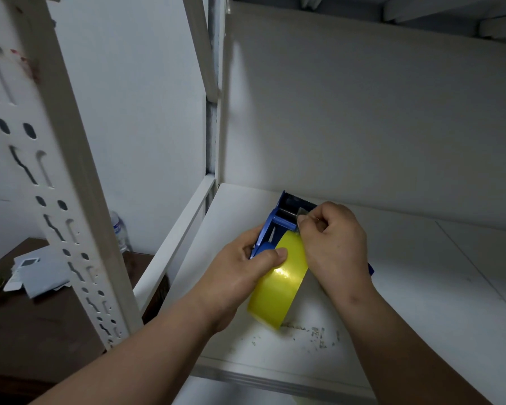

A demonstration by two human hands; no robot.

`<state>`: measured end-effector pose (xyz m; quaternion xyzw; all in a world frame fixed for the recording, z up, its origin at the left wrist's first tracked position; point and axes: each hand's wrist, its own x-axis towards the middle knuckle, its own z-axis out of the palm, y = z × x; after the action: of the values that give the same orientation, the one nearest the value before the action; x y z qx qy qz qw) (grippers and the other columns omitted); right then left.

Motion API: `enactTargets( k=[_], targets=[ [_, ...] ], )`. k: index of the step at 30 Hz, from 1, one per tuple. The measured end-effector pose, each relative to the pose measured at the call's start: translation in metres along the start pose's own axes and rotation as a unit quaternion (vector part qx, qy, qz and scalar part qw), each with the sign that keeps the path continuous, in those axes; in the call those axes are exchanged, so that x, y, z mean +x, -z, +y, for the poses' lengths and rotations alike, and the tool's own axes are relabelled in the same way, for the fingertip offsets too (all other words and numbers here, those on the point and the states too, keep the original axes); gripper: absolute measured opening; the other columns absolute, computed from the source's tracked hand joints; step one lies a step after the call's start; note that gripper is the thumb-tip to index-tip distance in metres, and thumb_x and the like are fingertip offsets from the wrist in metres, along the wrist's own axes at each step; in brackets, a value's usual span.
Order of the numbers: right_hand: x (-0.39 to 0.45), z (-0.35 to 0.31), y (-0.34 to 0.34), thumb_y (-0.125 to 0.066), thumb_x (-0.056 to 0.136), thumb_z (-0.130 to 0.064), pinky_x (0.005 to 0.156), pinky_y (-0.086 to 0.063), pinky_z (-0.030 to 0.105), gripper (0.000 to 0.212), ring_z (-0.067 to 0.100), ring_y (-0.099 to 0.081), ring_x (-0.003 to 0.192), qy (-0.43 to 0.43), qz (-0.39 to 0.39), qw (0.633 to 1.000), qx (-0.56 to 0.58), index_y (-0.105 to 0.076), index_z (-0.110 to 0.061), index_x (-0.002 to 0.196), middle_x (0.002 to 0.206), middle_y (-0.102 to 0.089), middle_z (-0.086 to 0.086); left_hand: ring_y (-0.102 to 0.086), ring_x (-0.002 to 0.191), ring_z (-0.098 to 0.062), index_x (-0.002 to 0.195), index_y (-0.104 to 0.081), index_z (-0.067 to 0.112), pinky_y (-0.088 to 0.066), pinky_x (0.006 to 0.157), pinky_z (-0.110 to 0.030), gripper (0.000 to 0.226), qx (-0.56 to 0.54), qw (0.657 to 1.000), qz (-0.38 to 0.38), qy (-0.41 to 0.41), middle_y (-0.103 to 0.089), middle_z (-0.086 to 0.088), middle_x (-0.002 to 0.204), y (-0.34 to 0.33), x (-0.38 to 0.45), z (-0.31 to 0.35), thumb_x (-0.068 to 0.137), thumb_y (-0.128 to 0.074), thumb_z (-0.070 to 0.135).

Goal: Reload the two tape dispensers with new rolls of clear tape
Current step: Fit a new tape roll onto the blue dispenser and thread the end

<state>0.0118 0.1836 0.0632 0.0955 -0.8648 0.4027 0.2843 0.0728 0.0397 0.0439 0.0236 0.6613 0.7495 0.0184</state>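
Observation:
A blue tape dispenser [284,213] is held over a white shelf [421,287], its toothed cutter end pointing away from me. A yellowish roll of clear tape [281,283] sits mounted on it. My left hand [243,273] grips the dispenser's side and hub, thumb pressed on the roll. My right hand [333,238] pinches the loose tape end by the roller near the cutter. Only one dispenser is in view.
A white slotted shelf upright [56,185] stands at left, close to my left forearm. Beyond it is a dark table [27,331] with papers [38,273] and a plastic bottle [120,229]. Chipped paint marks the shelf's front [313,334].

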Motion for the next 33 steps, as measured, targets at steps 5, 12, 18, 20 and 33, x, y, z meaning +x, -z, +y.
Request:
enactTargets(
  k=[5,12,18,20,33],
  targets=[
    [0.005,-0.006,0.007,-0.063,0.085,-0.025,0.071,-0.046,0.035,0.020,0.008,-0.052,0.065,0.019,-0.024,0.999,-0.038,-0.056,-0.018,0.068,0.070,-0.052,-0.010,-0.071,0.091,-0.008,0.121,-0.064,0.031,-0.052,0.067,-0.016,0.033,-0.013,1.000,-0.004,0.000,-0.076,0.006,0.106,0.002,0.000,0.000,0.091,-0.064,0.019],
    [0.020,-0.013,0.022,-0.064,0.082,-0.033,0.073,-0.049,0.036,0.022,0.018,-0.060,0.070,-0.044,-0.192,0.978,-0.070,-0.056,-0.023,0.064,0.063,-0.057,-0.010,-0.071,0.091,-0.013,0.109,-0.067,0.036,-0.056,0.082,-0.033,0.040,-0.030,0.999,0.024,-0.004,-0.077,0.010,0.096,0.003,-0.002,-0.007,0.071,-0.062,0.027],
    [0.019,-0.012,0.024,-0.062,0.083,-0.031,0.072,-0.045,0.034,0.025,0.019,-0.059,0.065,-0.025,-0.208,0.972,-0.107,-0.052,-0.021,0.062,0.060,-0.055,-0.009,-0.071,0.078,-0.012,0.108,-0.066,0.036,-0.056,0.066,-0.024,0.039,-0.018,1.000,0.022,0.000,-0.076,0.009,0.088,0.000,-0.004,-0.005,0.070,-0.060,0.029],
    [0.017,-0.013,0.023,-0.059,0.085,-0.032,0.074,-0.039,0.032,0.025,0.012,-0.052,0.061,0.008,-0.187,0.972,-0.140,-0.049,-0.022,0.065,0.060,-0.053,-0.011,-0.072,0.085,-0.020,0.107,-0.068,0.034,-0.058,0.072,-0.032,0.038,-0.015,0.999,0.034,-0.001,-0.076,0.000,0.094,-0.002,-0.004,-0.002,0.070,-0.065,0.033],
    [0.015,-0.015,0.022,-0.057,0.084,-0.033,0.070,-0.009,0.028,0.020,0.016,-0.044,0.074,0.068,-0.119,0.960,-0.245,-0.051,-0.026,0.066,0.081,-0.047,-0.007,-0.075,0.089,-0.024,0.109,-0.072,0.026,-0.061,0.082,-0.041,0.046,0.012,0.998,0.055,-0.021,-0.079,0.000,0.098,0.000,-0.006,-0.003,0.065,-0.085,0.028]
  ],
)
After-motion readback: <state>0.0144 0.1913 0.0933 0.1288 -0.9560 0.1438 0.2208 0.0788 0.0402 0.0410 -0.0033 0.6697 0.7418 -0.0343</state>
